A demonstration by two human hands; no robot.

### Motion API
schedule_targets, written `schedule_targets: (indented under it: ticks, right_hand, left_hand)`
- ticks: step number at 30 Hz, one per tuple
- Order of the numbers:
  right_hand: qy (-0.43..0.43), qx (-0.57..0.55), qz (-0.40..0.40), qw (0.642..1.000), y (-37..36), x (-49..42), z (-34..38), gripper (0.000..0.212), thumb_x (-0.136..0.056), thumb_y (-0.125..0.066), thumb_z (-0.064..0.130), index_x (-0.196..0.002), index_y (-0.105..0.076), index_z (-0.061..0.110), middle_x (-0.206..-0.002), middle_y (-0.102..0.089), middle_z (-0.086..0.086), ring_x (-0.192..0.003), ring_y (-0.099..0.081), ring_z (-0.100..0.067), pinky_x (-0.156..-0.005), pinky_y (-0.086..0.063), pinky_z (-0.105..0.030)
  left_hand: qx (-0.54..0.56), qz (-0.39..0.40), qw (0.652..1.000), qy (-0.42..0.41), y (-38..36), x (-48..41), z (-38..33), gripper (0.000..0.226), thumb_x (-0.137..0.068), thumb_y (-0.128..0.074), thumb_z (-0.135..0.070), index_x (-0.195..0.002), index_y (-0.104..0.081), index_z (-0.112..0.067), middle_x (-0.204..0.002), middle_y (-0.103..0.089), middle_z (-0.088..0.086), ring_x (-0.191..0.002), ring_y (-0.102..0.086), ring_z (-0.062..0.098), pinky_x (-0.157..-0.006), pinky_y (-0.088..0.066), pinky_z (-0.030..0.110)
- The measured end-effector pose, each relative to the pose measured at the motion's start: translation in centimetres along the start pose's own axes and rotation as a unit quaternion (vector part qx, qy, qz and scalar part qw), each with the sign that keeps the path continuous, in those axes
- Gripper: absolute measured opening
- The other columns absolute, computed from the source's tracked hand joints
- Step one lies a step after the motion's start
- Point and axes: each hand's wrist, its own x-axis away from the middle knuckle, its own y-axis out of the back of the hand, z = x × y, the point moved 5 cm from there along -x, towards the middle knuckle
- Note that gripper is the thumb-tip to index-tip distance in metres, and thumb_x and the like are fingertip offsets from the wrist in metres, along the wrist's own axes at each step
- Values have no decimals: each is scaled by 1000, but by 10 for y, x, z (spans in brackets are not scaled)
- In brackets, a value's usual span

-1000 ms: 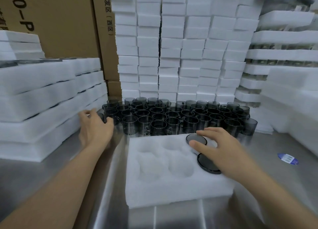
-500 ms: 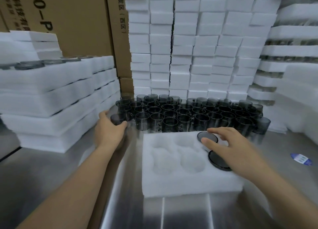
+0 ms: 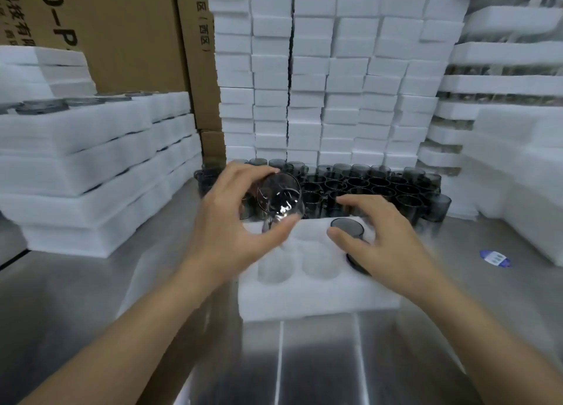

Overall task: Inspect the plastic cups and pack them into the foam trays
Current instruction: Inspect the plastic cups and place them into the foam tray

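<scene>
My left hand [image 3: 231, 221] holds one smoky clear plastic cup [image 3: 280, 199] tilted, mouth toward me, above the far left corner of the white foam tray [image 3: 320, 295]. The tray lies on the steel table and has several round pockets. Two pockets on its right side hold cups, bottoms up: one cup base [image 3: 347, 226] shows, the other is mostly hidden under my right hand [image 3: 380, 243]. That hand hovers over the tray's right side, fingers spread, holding nothing. Behind the tray stand several rows of dark loose cups [image 3: 365, 185].
Stacks of filled foam trays [image 3: 91, 167] rise on the left. Columns of white foam blocks [image 3: 320, 84] form a wall at the back, more foam [image 3: 511, 148] on the right. Cardboard boxes [image 3: 128, 33] stand back left. A blue-white sticker [image 3: 495, 258] lies on the table, right.
My left hand took a cup from the left end of the rows and lifted it to the right, over the tray's far left corner. My right hand stayed over the tray's right side.
</scene>
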Motion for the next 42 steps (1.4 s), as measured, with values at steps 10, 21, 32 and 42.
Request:
schedule_targets:
  ticks: [10, 21, 32, 42]
  right_hand:
    - [181, 21, 46, 982, -14, 15, 41, 61, -83, -74, 45, -139, -53, 36, -124, -55, 30, -121, -54, -9, -95, -47, -27]
    - [184, -110, -37, 976, 8, 16, 50, 59, -83, -76, 40, -137, -54, 33, -126, -65, 10, -120, -63, -22, -91, -55, -41]
    - [240, -43, 7, 970, -7, 19, 59, 62, -76, -79, 19, -134, -59, 25, -121, -60, 14, -117, -58, -18, -95, -43, -21]
    - [238, -2, -12, 971, 4, 17, 57, 65, -77, -78, 26, -139, -58, 29, -123, -55, 14, -119, -55, -15, -92, -47, -21]
  left_hand:
    - [23, 115, 986, -118, -18, 13, -24, 59, -78, -90, -39, -127, -71, -13, -116, -64, -7, -102, -67, 15, -81, -57, 35]
    - [184, 204, 959, 72, -17, 8, -13, 45, -89, -68, -48, -128, -65, -26, -120, -69, -11, -116, -66, 22, -87, -54, 45]
    - [24, 270, 963, -1, -24, 13, -16, 38, -79, -80, -47, -113, -67, -35, -99, -64, -20, -101, -59, 13, -81, -52, 38]
    - [34, 226, 973, 16, -21, 9, -8, 53, -79, -85, -45, -128, -66, -37, -118, -65, -23, -117, -57, 9, -85, -45, 23]
